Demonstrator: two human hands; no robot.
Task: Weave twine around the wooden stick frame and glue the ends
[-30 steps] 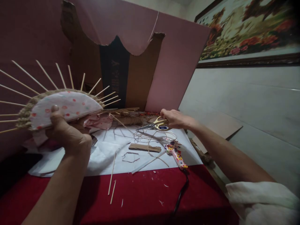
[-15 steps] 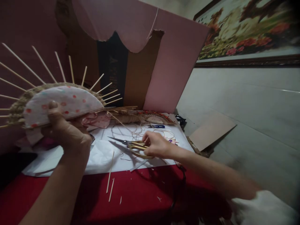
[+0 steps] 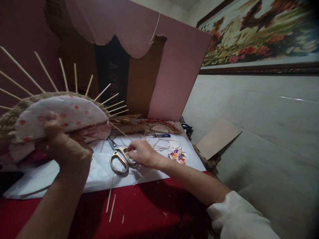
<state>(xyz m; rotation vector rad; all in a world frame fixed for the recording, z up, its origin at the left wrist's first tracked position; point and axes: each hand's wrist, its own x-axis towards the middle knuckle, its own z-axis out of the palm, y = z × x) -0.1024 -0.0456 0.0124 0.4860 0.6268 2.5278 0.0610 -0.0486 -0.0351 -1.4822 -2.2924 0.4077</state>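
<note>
My left hand (image 3: 58, 142) holds up a half-round woven fan-like piece (image 3: 62, 114), thumb pressed on its white cloth face with red dots. A braided straw-coloured edge runs along the curve, and thin bamboo sticks (image 3: 76, 78) radiate from it. To the right, my right hand (image 3: 143, 153) has its fingers curled at one handle loop of gold-handled scissors (image 3: 119, 162). The scissors are low over the white sheet, dark blades pointing away and handles spread. The fingertips partly cover that loop.
A white sheet (image 3: 99, 181) lies over a red cloth (image 3: 139, 212) with loose sticks (image 3: 112, 207) and scraps. Behind are twine, a small blue-handled tool (image 3: 163, 135) and a beaded fan piece (image 3: 160, 127). Flowered fabric (image 3: 177, 155) lies right. A pink cardboard panel (image 3: 174, 73) stands at the back.
My right hand has moved left and lower with the scissors, which have turned so the blades point away and the handles spread. The left hand still holds the woven piece. The view has shifted right.
</note>
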